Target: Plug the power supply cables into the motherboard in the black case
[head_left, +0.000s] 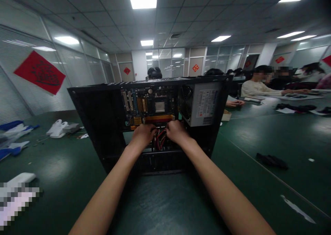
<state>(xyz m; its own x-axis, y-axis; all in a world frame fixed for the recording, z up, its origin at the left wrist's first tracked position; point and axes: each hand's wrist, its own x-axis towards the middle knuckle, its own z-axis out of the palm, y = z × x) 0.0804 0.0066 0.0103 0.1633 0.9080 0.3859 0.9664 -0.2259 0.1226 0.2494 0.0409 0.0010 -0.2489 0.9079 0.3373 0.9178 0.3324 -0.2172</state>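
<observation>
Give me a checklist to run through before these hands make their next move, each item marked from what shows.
1. Case upright, open side facing the person: ok.
2. Left hand and right hand both inside the case, low on the board: ok.
3. Cables clear of the fingers: not ok, they bunch between the hands.
4. Fingertips' hold: cannot tell, the hands hide it.
5. Chip covered: not ok, its silver top is exposed.
6. Power supply screwed tight: cannot tell.
</observation>
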